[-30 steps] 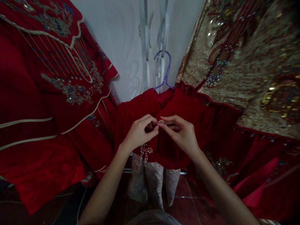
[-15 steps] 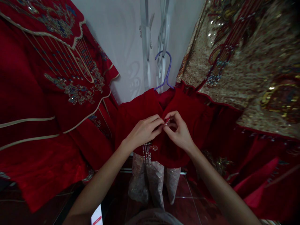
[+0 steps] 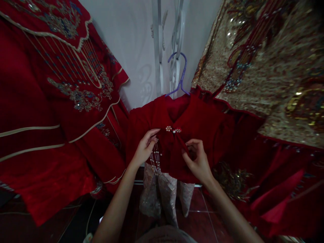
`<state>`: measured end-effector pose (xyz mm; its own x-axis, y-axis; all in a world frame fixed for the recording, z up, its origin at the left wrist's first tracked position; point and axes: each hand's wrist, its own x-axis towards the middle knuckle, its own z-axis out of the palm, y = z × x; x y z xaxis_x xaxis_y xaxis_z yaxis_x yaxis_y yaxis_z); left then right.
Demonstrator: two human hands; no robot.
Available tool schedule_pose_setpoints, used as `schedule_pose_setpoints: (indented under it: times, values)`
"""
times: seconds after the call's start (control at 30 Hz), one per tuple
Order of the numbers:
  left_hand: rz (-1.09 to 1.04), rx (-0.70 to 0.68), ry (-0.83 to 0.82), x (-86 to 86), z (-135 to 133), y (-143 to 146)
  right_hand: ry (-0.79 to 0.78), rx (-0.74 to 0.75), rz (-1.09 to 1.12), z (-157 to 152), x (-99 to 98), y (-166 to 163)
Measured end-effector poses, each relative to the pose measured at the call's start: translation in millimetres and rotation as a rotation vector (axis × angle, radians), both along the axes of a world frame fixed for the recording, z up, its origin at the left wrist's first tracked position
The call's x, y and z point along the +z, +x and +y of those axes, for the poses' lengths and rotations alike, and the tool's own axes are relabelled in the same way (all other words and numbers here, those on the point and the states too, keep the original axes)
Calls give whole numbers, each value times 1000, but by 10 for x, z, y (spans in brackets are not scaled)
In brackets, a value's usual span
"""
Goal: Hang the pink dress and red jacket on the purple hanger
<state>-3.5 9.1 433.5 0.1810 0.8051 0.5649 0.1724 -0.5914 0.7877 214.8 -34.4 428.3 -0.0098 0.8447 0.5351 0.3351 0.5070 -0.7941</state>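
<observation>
A short red velvet jacket (image 3: 199,118) hangs by its neck on a purple hanger (image 3: 182,76). Near the top of its front opening, a beaded clasp (image 3: 173,129) is joined across both edges. My left hand (image 3: 146,147) is at the left front panel, thumb and fingers closed on the cloth where a beaded tassel (image 3: 155,157) dangles. The right front edge is pinched between the thumb and fingers of my right hand (image 3: 198,158). Below the clasp the two panels part slightly.
Red embroidered garments (image 3: 58,101) hang at the left. At the right is a gold sequinned garment (image 3: 273,67) above dark red cloth. A white metal rack (image 3: 157,47) holds the hanger. Pale sparkly fabric legs (image 3: 167,192) hang below the jacket, over the tiled floor (image 3: 199,202).
Both hands have come away from the clasp, which now shows joined. They moved down and apart, my left hand to the tassel side, my right hand to the right edge. The tassel top has risen.
</observation>
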Motion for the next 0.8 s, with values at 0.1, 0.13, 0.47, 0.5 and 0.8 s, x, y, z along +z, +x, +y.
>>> schedule_pose_setpoints:
  times: [0.1,0.13,0.47,0.5,0.8]
  values:
    - [125,133,95,-31,-28,122,-43,134,-50,-159,58,-5]
    - [170,192,128,-54,-57,191,-60,190,-63,-212,75,-14]
    - [440,628,201,-323,-132,689,-224,363,3,-512,143,141]
    - [461,619,208,-332,-131,681,-233,368,-1,-528,147,162]
    - [554,132,165,-638,-626,529,-180,283,-19,-479,16,132]
